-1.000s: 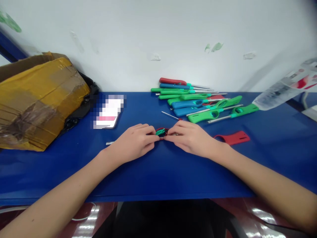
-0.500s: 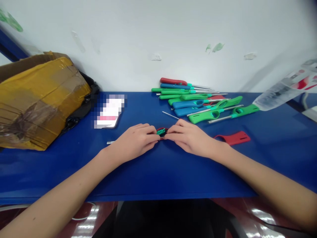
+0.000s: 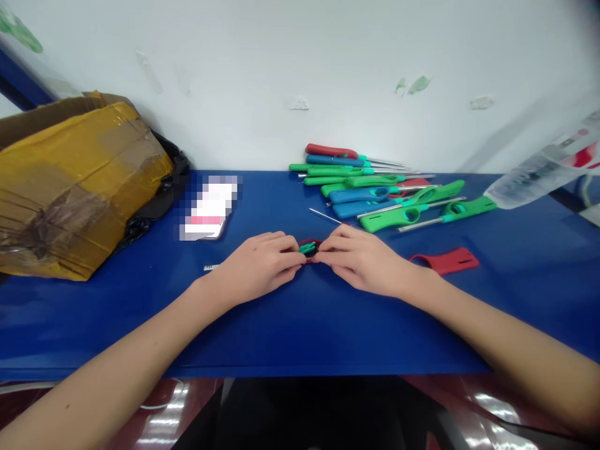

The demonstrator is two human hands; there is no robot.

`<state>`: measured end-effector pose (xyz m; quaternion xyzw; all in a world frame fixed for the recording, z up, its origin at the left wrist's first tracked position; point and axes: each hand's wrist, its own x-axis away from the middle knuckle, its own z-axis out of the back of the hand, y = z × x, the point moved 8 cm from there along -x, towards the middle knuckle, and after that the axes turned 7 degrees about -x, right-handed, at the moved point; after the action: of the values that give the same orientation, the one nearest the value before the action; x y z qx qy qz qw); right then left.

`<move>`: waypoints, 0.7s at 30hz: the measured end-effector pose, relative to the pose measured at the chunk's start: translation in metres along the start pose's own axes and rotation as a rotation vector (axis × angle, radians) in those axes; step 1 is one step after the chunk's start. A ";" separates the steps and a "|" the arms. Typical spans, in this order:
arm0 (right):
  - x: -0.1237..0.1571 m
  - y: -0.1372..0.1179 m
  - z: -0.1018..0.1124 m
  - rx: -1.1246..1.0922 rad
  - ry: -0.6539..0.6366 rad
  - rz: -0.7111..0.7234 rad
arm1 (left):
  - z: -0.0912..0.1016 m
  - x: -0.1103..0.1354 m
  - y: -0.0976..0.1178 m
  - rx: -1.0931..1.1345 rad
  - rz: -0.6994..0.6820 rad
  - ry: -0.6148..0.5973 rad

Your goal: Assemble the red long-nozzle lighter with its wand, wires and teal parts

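Note:
My left hand [image 3: 259, 267] and my right hand [image 3: 360, 258] meet at the middle of the blue table [image 3: 300, 325]. Both are closed on one small red and green lighter part [image 3: 309, 248] between their fingertips. Most of that part is hidden by my fingers. A thin metal rod end [image 3: 212, 267] pokes out on the table left of my left hand. A loose red plastic shell [image 3: 446, 260] lies flat just right of my right wrist. A thin metal rod [image 3: 324, 216] lies beyond my right hand.
A pile of several green, blue and red long-nosed lighters [image 3: 375, 190] lies at the back against the white wall. A taped cardboard box [image 3: 70, 187] stands at the left, a phone [image 3: 206, 209] beside it. A clear plastic bag [image 3: 544, 169] hangs in from the right.
Both hands stay on the small part with barely any finger movement. The view has shifted slightly.

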<state>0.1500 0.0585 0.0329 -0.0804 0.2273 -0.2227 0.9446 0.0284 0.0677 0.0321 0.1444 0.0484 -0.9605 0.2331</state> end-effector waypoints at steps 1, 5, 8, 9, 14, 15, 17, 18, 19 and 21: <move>-0.001 -0.001 0.000 0.011 -0.009 0.005 | 0.000 0.000 0.000 -0.001 -0.003 -0.001; -0.002 -0.001 -0.002 0.027 -0.045 -0.011 | 0.000 0.000 -0.001 0.016 -0.002 -0.005; -0.002 0.001 -0.002 0.027 -0.053 -0.019 | 0.000 -0.001 -0.002 0.034 0.005 -0.001; -0.002 0.001 -0.003 0.025 -0.049 -0.017 | 0.000 -0.001 -0.002 0.034 0.007 0.001; 0.000 0.004 -0.003 0.003 -0.013 -0.018 | 0.001 -0.001 -0.001 -0.005 -0.018 0.014; 0.000 0.005 -0.003 -0.003 -0.006 -0.023 | 0.001 -0.001 -0.001 -0.008 -0.025 0.020; 0.000 0.006 -0.002 -0.015 0.007 -0.031 | 0.002 -0.001 0.001 -0.025 -0.048 0.026; 0.000 0.006 -0.002 -0.020 0.011 -0.033 | 0.002 -0.001 0.002 -0.044 -0.064 0.025; 0.000 0.006 -0.002 -0.024 0.016 -0.034 | 0.002 -0.001 0.003 -0.065 -0.080 0.023; 0.000 0.006 -0.001 -0.039 0.025 -0.038 | 0.003 -0.001 0.005 -0.098 -0.107 0.027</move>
<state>0.1519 0.0638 0.0299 -0.1002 0.2417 -0.2371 0.9356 0.0309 0.0637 0.0352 0.1428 0.1062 -0.9660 0.1875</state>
